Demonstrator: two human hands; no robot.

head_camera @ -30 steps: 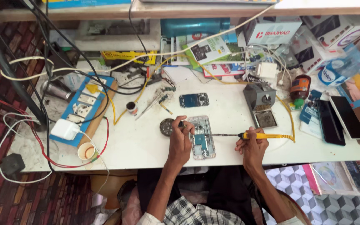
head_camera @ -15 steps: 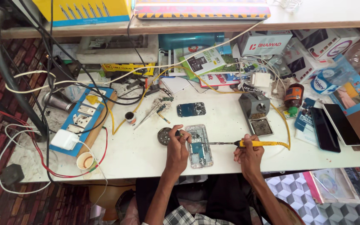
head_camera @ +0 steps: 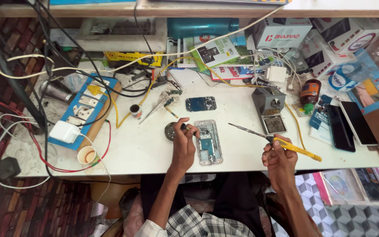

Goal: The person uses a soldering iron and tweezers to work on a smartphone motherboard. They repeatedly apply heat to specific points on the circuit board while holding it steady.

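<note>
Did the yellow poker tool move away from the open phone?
Yes. The yellow-handled soldering iron in the right hand has lifted: its tip, earlier at the opened phone, now points up-left toward the grey stand.

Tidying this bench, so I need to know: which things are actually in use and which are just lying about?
In use:
- opened phone, left hand beside it
- yellow-handled soldering iron, held in right hand
- iron stand

Lying about:
- blue circuit board
- black phones
- paper cup
- boxes
</note>
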